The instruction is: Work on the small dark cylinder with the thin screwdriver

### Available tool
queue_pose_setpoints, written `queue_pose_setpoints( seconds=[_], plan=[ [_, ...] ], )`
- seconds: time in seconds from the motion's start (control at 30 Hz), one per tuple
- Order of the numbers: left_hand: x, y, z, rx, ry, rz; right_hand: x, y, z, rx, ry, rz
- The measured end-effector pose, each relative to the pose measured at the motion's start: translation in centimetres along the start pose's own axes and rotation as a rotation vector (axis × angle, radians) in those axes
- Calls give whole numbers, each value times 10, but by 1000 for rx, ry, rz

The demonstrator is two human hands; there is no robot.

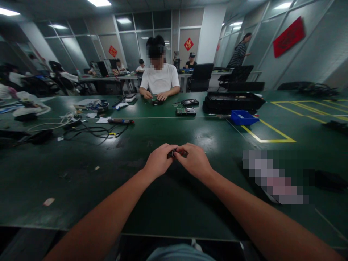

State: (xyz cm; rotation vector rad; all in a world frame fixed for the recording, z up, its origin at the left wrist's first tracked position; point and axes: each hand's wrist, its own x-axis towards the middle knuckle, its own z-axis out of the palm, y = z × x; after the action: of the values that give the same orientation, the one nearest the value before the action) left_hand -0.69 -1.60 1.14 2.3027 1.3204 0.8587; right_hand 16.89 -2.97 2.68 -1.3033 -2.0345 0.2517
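Note:
Both hands meet over the middle of the green table [174,206]. Between them is a small dark round object with a pale rim [172,153], mostly hidden by the fingers, so its kind does not show. My left hand [160,158] is closed around its left side. From the other side my right hand [194,159] pinches at the rim with thumb and fingers. A dark bit shows beside the right fingers, and I cannot make out whether it belongs to the same object.
Across the table a person in a white shirt handles a small dark part. Hard drives [186,111], a black case [233,102] and a blue tray [244,117] lie far right. Cables [100,133] and a screwdriver-like tool [121,121] lie left. A blurred-out object [272,177] lies near right.

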Motion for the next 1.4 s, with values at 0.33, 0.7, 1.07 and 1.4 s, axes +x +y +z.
queue_pose_setpoints(
  seconds=[0.33,0.7,1.07,1.4],
  plan=[
    [1,2,1,-70,-1,52,1,6,-1,-14,53,56],
    [2,-6,4,-65,90,-53,-1,-4,-16,242,151,-33],
    [3,-10,5,-55,111,-114,-8,-4,-17,509,401,47],
    [2,-4,4,-77,98,-99,-5,2,-11,462,353,99]
  ],
)
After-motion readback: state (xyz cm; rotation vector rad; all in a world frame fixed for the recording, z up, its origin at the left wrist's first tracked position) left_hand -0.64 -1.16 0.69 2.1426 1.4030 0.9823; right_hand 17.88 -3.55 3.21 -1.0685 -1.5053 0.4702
